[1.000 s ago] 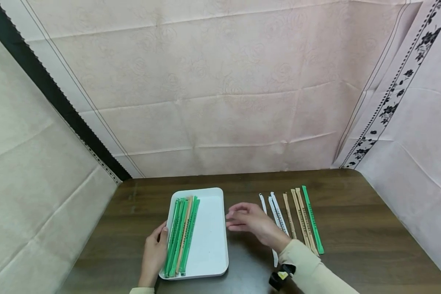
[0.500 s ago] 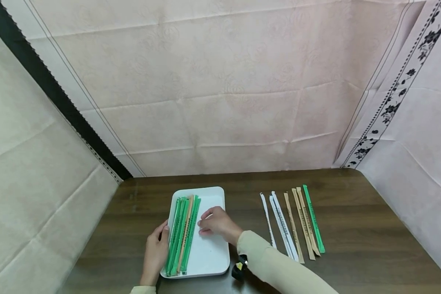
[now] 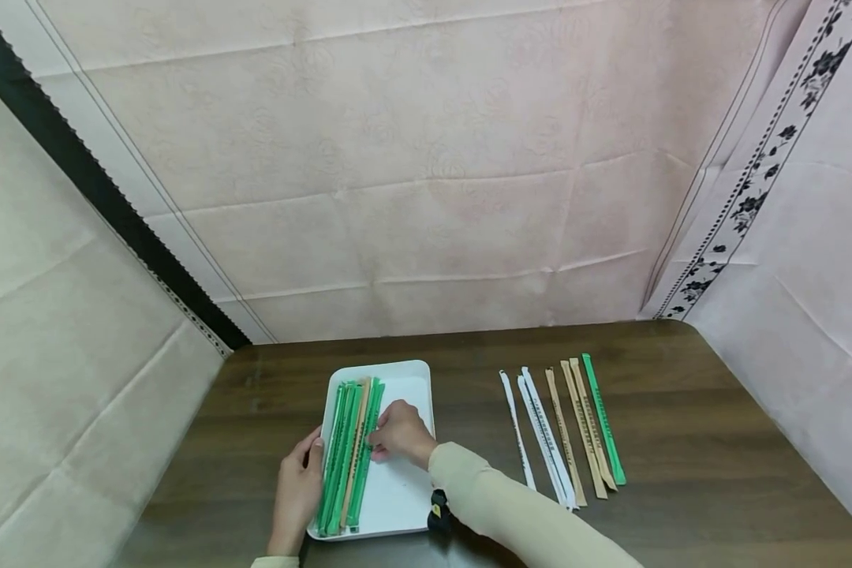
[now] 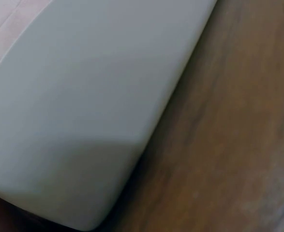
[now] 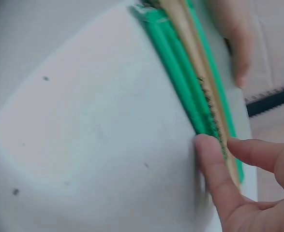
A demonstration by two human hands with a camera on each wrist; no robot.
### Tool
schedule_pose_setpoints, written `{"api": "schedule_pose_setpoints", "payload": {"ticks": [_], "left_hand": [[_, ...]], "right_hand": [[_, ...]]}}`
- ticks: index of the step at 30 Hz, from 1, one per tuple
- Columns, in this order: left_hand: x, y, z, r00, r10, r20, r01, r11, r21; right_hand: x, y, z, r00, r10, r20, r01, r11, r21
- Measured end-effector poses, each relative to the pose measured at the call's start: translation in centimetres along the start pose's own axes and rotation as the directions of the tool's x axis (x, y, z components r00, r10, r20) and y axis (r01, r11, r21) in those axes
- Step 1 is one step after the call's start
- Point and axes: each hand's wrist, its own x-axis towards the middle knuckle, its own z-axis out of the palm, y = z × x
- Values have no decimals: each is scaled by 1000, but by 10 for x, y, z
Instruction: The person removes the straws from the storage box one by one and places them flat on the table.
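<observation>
A white tray (image 3: 405, 493) lies on the table, with a bundle of long thin wrapped straws along its left side. Most wrappers are green (image 3: 335, 465); one brown-wrapped straw (image 3: 353, 473) lies among them. My left hand (image 3: 298, 489) grips the tray's left edge, thumb at the rim. Only the tray's pale outer side (image 4: 108, 87) fills most of the left wrist view. Over the tray, my right hand (image 3: 402, 432) pinches the rightmost green straws (image 5: 178, 72) near mid-length. In the right wrist view its fingertip (image 5: 208, 145) presses their side, with the thumb across from it.
Right of the tray, wrapped straws lie in a spaced row on the brown wooden table (image 3: 681, 442): white (image 3: 545, 438), brown (image 3: 589, 430) and one green (image 3: 603, 418). A pale cloth (image 3: 426, 197) hangs behind the table, with more cloth at both sides.
My right hand has moved left, from beside the tray to the green straws in it, and its fingers have closed on them. My left hand stays at the tray's edge.
</observation>
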Motion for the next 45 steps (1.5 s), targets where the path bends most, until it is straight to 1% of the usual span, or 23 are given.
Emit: {"api": "schedule_pose_setpoints", "payload": {"ticks": [4, 8, 12, 18, 22, 26, 33, 40, 45], "left_hand": [[-1, -1, 0, 1000, 5, 0, -5, 1000, -1], [-1, -2, 0, 1000, 7, -5, -7, 1000, 4], [-1, -2, 0, 1000, 5, -1, -5, 1000, 4], [-1, -1, 2, 1000, -5, 7, 5, 1000, -9], [-2, -1, 4, 1000, -10, 17, 10, 1000, -4], [-2, 0, 3, 1000, -8, 12, 8, 1000, -6], [-2, 2, -1, 1000, -16, 15, 17, 1000, -15], [-1, 0, 1, 1000, -11, 6, 11, 1000, -14], [1, 0, 1, 1000, -8, 4, 8, 1000, -12]], "right_hand": [[3, 1, 7, 1000, -24, 8, 25, 995, -100], [7, 5, 11, 1000, -29, 0, 28, 990, -137], [10, 9, 13, 1000, -28, 1, 28, 988, -154], [7, 9, 8, 999, -18, 31, 22, 990, -139], [3, 10, 4, 999, -4, 34, 9, 991, -133], [4, 7, 4, 1000, -2, 25, 6, 986, -165], [10, 4, 8, 999, -38, -5, 36, 977, -209], [7, 7, 8, 1000, -25, -6, 24, 985, -170], [7, 7, 8, 999, -43, 5, 43, 986, -160]]}}
